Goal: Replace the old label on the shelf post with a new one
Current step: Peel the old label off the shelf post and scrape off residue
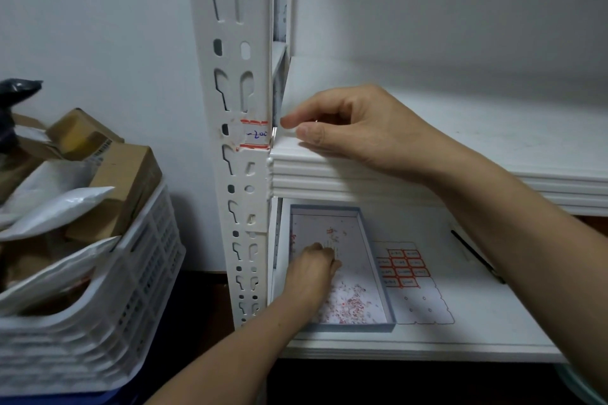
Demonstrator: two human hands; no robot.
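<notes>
A white slotted shelf post (240,82) carries a partly torn old label (255,135) with red borders and blue writing. Just right of that label, my right hand (355,128) rests on the upper shelf's front edge (362,174), with thumb and forefinger extended toward the post; whether they pinch anything I cannot tell. On the lower shelf my left hand (312,270) reaches into a shallow grey-rimmed tray (378,270) littered with red and white label scraps, fingers curled down. A sheet of new red-bordered labels (403,268) lies right of the tray.
A black pen (477,256) lies on the lower shelf (460,335) at the right. Left of the post stands a white plastic crate (98,322) filled with cardboard boxes and white mailer bags. A white wall is behind.
</notes>
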